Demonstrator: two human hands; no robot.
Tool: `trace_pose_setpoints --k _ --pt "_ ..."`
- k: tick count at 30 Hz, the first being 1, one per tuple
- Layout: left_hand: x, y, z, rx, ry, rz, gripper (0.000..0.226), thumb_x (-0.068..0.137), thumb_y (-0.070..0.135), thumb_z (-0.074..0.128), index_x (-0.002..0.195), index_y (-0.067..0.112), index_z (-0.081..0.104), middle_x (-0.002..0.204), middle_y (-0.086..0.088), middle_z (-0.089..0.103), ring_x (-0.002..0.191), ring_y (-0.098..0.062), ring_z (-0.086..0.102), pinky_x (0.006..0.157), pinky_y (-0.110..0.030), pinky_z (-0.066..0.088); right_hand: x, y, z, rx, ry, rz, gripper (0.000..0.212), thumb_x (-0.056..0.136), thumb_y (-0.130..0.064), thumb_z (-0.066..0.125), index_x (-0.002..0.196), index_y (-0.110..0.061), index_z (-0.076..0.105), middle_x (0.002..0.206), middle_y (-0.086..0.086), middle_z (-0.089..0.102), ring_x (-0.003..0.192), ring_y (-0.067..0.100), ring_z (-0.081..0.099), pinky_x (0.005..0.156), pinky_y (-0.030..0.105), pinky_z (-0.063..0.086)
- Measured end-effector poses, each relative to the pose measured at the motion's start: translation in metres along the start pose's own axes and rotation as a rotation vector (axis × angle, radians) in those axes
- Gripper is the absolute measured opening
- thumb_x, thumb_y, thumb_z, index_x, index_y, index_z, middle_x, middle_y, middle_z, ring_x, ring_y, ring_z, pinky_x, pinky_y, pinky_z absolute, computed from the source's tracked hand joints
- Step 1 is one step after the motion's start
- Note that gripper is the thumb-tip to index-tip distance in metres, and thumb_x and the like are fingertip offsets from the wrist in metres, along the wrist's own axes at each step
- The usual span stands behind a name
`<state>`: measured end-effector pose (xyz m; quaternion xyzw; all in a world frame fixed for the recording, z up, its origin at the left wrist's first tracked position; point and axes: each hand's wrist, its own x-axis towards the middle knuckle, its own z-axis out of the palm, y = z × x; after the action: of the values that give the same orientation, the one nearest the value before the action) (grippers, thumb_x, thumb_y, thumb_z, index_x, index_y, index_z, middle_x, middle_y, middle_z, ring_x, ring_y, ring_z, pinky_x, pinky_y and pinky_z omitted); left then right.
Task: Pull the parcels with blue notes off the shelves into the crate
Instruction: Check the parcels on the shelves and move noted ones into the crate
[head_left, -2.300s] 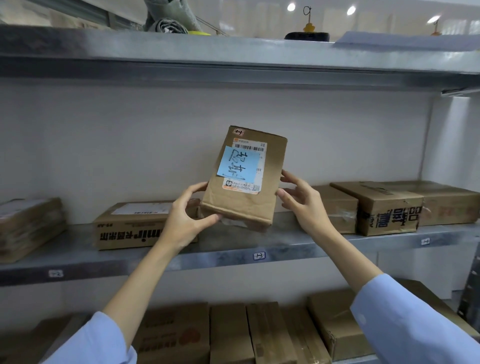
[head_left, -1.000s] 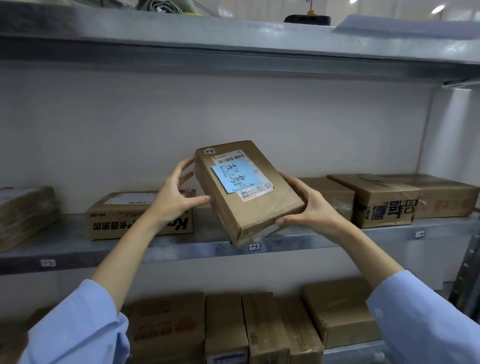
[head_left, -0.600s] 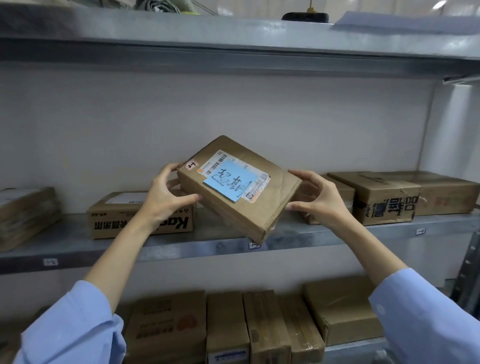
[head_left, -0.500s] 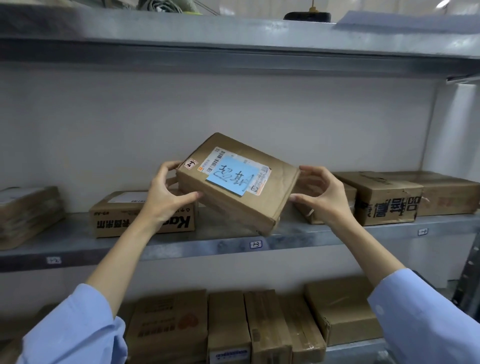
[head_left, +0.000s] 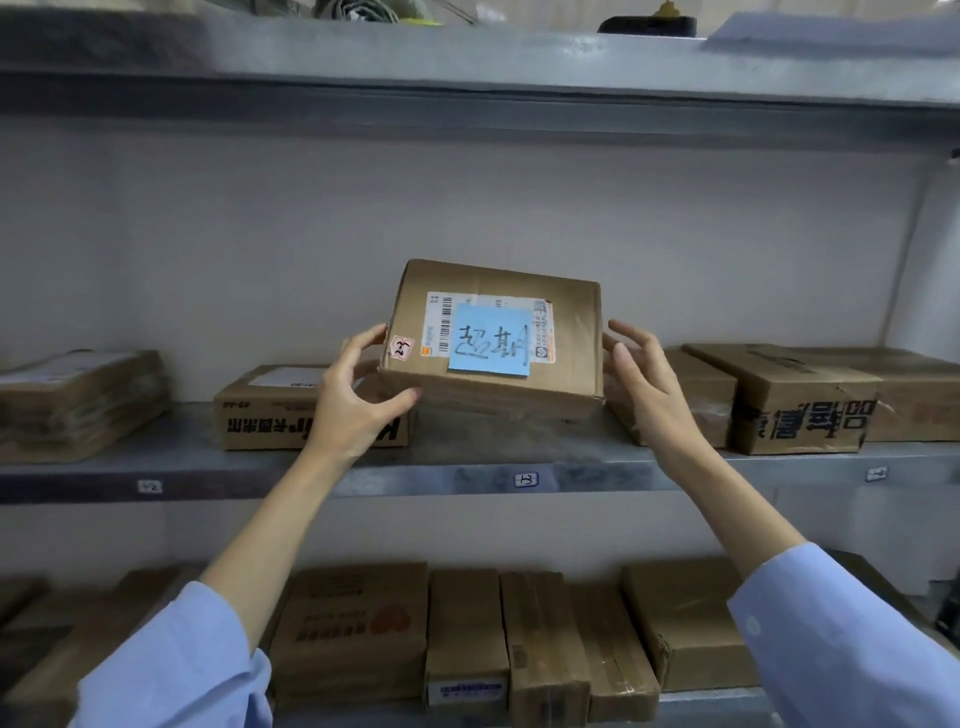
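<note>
parcel (head_left: 571, 369) with blue note (head_left: 491, 340), held in front of the middle shelf (head_left: 363, 480) between unmarked boxes. compared with half a second earlier, the parcel has been turned from a diagonal tilt to level, so that the note is squared to the viewer. the lower left corner is clamped by the left hand (head_left: 353, 400), thumb in front, fingers curled behind. the right hand (head_left: 644, 384) is kept at the right edge with fingers spread apart; contact cannot be told. the parcel is judged confirmed for removal. transfer is not yet done, and the crate is not seen.
</note>
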<state>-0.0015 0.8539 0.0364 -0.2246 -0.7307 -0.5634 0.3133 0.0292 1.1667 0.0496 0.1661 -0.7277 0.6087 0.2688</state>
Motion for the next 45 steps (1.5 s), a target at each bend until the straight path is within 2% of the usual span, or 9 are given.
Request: trace_pose_setpoints --k 4,7,9,17,23,27,31,36,45 --pt "-0.013 0.008 0.001 0.075 0.032 -0.001 0.075 0.066 0.030 0.082 0.134 0.024 0.051 0.132 0.006 0.059 0.123 -0.013 0.054 0.106 -0.044 0.044 -0.004 0.003 0.003 0.048 -0.016 0.025 0.030 0.105 -0.026 0.044 0.133 -0.021 0.052 0.136 -0.003 0.058 0.124 0.014 0.056 0.108 0.049 0.042" --pt "-0.024 0.016 0.008 0.094 0.057 -0.018 0.071 0.071 0.010 0.084 0.133 0.017 0.050 0.127 0.008 0.059 0.118 0.007 0.051 0.100 -0.013 0.041 -0.011 0.000 0.003 0.056 -0.027 0.033 0.034 0.103 -0.028 0.047 0.138 -0.026 0.049 0.139 -0.009 0.054 0.120 0.003 0.055 0.107 0.044 0.045" --pt "-0.033 0.019 0.012 0.097 0.064 -0.007 0.068 0.071 0.001 0.083 0.129 0.013 0.049 0.121 0.014 0.057 0.112 0.013 0.051 0.092 -0.007 0.040 -0.016 0.000 0.001 0.054 -0.042 0.041 0.042 0.099 -0.041 0.049 0.140 -0.032 0.047 0.138 -0.014 0.054 0.122 0.003 0.053 0.106 0.041 0.044" --pt "-0.066 0.037 0.014 0.077 0.009 0.024 0.081 0.067 0.012 0.080 0.139 0.016 0.043 0.136 0.007 0.054 0.126 -0.010 0.052 0.105 -0.027 0.043 -0.048 -0.001 0.002 0.128 -0.062 0.107 0.062 0.100 -0.036 0.051 0.154 -0.038 0.018 0.131 -0.031 0.041 0.122 -0.008 0.045 0.108 0.028 0.037" --pt "-0.082 0.048 0.010 0.037 -0.032 0.023 0.081 0.066 0.015 0.080 0.138 0.012 0.043 0.133 0.009 0.054 0.123 -0.005 0.052 0.104 -0.025 0.043 -0.073 -0.016 -0.001 0.112 -0.054 0.100 0.060 0.087 -0.040 0.051 0.145 -0.026 0.040 0.136 -0.009 0.054 0.109 -0.010 0.056 0.081 0.009 0.046" --pt "-0.095 0.049 -0.001 0.031 -0.062 0.040 0.081 0.068 0.016 0.082 0.138 0.015 0.043 0.134 0.011 0.051 0.124 0.003 0.047 0.103 -0.017 0.039 -0.100 -0.028 0.003 0.109 -0.024 0.104 0.064 0.087 -0.039 0.053 0.147 -0.023 0.038 0.139 -0.006 0.055 0.120 0.004 0.055 0.080 0.009 0.046" --pt "-0.117 0.046 -0.015 0.004 -0.122 0.035 0.081 0.072 0.003 0.083 0.140 0.014 0.041 0.136 0.009 0.050 0.126 -0.002 0.047 0.102 -0.016 0.040 -0.139 -0.045 0.009 0.069 0.018 0.126 0.064 0.086 -0.040 0.053 0.146 -0.022 0.038 0.134 -0.009 0.055 0.113 -0.003 0.057 0.081 0.010 0.047" --pt "-0.162 0.046 -0.025 -0.056 -0.217 -0.012 0.081 0.072 0.003 0.082 0.140 0.021 0.040 0.134 0.017 0.049 0.120 0.014 0.044 0.093 -0.002 0.037 -0.211 -0.054 0.015 0.011 0.113 0.214 0.049 0.099 -0.031 0.055 0.145 -0.024 0.039 0.131 -0.011 0.056 0.113 0.000 0.058 0.084 0.016 0.050" --pt "-0.258 0.078 -0.006 -0.186 -0.502 -0.059 0.084 0.063 0.031 0.081 0.137 0.021 0.044 0.133 0.016 0.053 0.125 0.004 0.047 0.105 -0.017 0.038 -0.362 -0.088 -0.011 -0.087 0.377 0.373 0.044 0.099 -0.027 0.055 0.141 -0.029 0.043 0.133 -0.009 0.056 0.122 0.011 0.055 0.100 0.031 0.048"
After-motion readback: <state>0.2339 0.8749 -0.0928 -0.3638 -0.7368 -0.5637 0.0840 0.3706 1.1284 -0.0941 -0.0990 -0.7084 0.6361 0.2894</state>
